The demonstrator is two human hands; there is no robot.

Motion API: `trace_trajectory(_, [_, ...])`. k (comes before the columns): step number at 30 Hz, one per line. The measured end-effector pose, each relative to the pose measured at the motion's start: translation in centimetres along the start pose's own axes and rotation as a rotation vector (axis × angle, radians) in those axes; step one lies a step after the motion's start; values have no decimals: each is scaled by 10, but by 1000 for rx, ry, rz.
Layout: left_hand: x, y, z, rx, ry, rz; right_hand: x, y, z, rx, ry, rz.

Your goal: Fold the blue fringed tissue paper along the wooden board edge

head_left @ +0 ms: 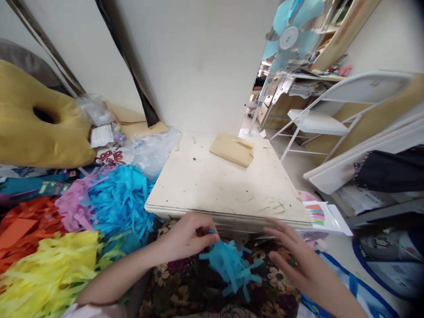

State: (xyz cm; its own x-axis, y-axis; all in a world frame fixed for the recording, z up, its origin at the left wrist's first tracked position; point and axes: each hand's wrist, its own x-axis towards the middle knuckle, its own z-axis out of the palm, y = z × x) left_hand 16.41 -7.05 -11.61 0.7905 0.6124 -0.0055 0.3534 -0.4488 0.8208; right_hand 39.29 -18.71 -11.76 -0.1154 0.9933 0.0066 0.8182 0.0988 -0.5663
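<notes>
Between thumb and fingers, my left hand (194, 236) pinches the top of a blue paper tassel (232, 265), whose cut strips hang down and splay over the dark floral cloth (182, 289) on my lap. My right hand (294, 256) is to the right of the tassel, apart from it, with fingers spread and slightly blurred, holding nothing. Just beyond both hands is the front edge of a cream-coloured low table (212, 190). A folded piece of brown paper (232, 150) lies near its far side.
Piles of fringed paper strips lie at left: blue (122, 198), pink (77, 201), yellow (49, 274) and orange (26, 229). Behind them are plastic bags (152, 150) and a yellow cushion (39, 123). A fan (288, 37) and white folding chair (321, 121) stand at back right.
</notes>
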Motion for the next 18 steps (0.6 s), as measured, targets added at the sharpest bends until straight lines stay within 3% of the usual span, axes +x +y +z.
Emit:
trace_trajectory(1, [2,1,3,5,-5,28,2,-8,1,-30,110,19])
trace_trajectory(2, [4,3,6,13,4,58,6,-17,5,-18,137,1])
trace_trajectory(6, [10,5,12,32,129,91,35,-43,31,195,-4,-18])
trace_trajectory(11, [18,-3,1,69,166,75,69,-42,50,391,48,-44])
trace_trajectory(14, [30,-20,-36,102,109,90,82,-39,50,414,55,-66])
trace_trajectory(15, [36,-31,-55,150,164,56,84,-38,49,413,53,-71])
trace_trajectory(17, [50,-60,-101,465,494,-209,86,-35,47,418,45,-89])
trace_trajectory(18, [58,-79,-123,538,565,-304,85,-32,47,430,46,-103])
